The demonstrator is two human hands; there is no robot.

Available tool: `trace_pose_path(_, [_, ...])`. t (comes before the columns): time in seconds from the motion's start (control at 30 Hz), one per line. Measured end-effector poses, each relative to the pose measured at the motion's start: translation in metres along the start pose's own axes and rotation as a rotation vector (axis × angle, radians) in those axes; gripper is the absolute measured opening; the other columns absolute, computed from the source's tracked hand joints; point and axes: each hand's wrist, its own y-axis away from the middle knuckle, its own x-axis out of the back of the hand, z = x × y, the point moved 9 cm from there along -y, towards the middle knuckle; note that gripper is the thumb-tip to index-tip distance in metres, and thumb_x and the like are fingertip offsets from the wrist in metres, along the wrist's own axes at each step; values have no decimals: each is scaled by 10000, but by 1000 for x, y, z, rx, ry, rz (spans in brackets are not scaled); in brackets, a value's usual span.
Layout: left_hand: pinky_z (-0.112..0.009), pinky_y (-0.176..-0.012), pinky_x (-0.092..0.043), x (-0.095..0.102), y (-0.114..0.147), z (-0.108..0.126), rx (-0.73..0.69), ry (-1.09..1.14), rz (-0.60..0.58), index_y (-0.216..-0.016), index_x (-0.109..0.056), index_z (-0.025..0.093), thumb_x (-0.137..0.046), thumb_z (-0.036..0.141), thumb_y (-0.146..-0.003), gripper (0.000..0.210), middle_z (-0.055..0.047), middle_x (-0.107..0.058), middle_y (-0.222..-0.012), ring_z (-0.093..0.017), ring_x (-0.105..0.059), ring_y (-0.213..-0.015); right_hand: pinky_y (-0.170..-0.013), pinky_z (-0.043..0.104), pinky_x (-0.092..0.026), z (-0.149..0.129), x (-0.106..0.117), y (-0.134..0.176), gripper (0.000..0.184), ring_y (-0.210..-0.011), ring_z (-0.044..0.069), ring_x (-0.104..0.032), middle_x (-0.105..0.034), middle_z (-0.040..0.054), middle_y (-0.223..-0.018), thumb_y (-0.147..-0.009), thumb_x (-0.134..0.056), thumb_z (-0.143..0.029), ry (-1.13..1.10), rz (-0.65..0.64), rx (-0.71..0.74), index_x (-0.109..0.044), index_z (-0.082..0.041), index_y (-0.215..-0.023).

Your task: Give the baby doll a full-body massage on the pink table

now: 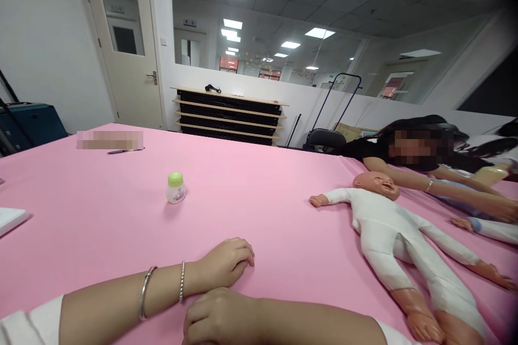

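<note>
My left hand (222, 263) rests palm down on the pink tablecloth (259, 199), fingers curled in and nothing showing in them. Two silver bracelets circle that forearm. Just in front of its wrist lies my right hand (220, 317), also with its fingers folded, close against the left one; its fingertips are partly hidden. Farther up the cloth stands a small white bottle (176, 193) with a light green cap. To the right, a baby doll (378, 221) in a white cloth body lies on its back, arms and legs spread.
Another person (408, 143) leans over the table at the right, arms stretched beside a second doll's arm (493, 226). A pen (125, 151) lies at the far left, and a white object (12, 220) at the left edge. Behind are a shelf rack (230, 116) and a chair (324, 139).
</note>
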Motion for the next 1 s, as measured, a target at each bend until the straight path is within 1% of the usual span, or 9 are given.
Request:
trace_pose_path(0.33, [-300, -850, -434, -3, 3, -3, -3, 1, -3, -876, -611, 193, -416, 76, -821, 234, -30, -621, -954, -146, -542, -927, -681, 186, -392, -1, -1, -5, 208, -780, 81, -515, -610, -30, -868, -802, -445, -156, 92, -67, -59, -628, -196, -892])
trace_pose_path(0.43, [-302, -845, -430, -5, 4, -2, 8, -22, -25, -890, -611, 199, -415, 108, -836, 223, -30, -613, -967, -151, -536, -922, -649, 208, -404, -21, 34, -2, 220, -703, 82, -524, -625, -29, -842, -796, -411, -163, 121, 109, -22, -615, -190, -874])
trace_pose_path(0.53, [-316, -840, -421, -4, 6, 3, 11, -53, -50, -916, -610, 204, -435, 165, -846, 193, -35, -606, -984, -166, -526, -919, -717, 223, -433, -36, 103, 26, 274, -758, 100, -554, -630, 5, -837, -753, -376, -99, 132, 344, -156, -585, -182, -910])
trace_pose_path(0.63, [-317, -839, -411, -2, 4, 4, 60, -21, -34, -909, -615, 208, -422, 142, -835, 217, -33, -612, -963, -166, -526, -909, -788, 246, -450, -22, 178, 105, 295, -904, 122, -563, -611, 42, -952, -800, -371, -87, 206, 510, -587, -562, -222, -979])
trace_pose_path(0.77, [-293, -836, -421, -9, -18, -11, 279, 229, 6, -873, -614, 176, -431, 84, -772, 229, -34, -631, -925, -154, -554, -895, -882, 409, -419, -3, 253, 291, 219, -983, 229, -546, -580, 96, -1023, -789, -432, -248, 475, 819, -1228, -575, -197, -948])
trace_pose_path(0.83, [-283, -853, -419, -22, -37, -12, 362, 391, -18, -930, -594, 158, -437, 85, -761, 242, -47, -626, -984, -149, -559, -925, -822, 442, -439, -5, 261, 390, 246, -895, 268, -580, -567, 163, -1041, -740, -420, -236, 507, 981, -1595, -570, -141, -910])
trace_pose_path(0.87, [-281, -854, -419, -32, -48, -8, 395, 458, -52, -968, -580, 152, -449, 102, -762, 250, -53, -618, -1009, -149, -559, -929, -840, 454, -422, -8, 259, 426, 222, -908, 298, -578, -577, 185, -1007, -710, -444, -228, 513, 975, -1723, -572, -130, -863])
trace_pose_path(0.97, [-289, -775, -447, -68, -77, 9, 534, 652, -189, -1150, -485, 137, -499, 176, -754, 398, -90, -567, -1099, -163, -568, -886, -795, 473, -406, -23, 248, 479, 117, -893, 361, -578, -593, 182, -762, -683, -518, -267, 489, 994, -1880, -540, -163, -635])
trace_pose_path(1.0, [-291, -773, -448, -80, -86, 18, 558, 730, -226, -1211, -436, 135, -512, 201, -753, 469, -102, -555, -1118, -171, -566, -902, -766, 470, -409, -28, 245, 481, 136, -865, 358, -585, -583, 162, -703, -680, -539, -267, 463, 1038, -1843, -518, -175, -582])
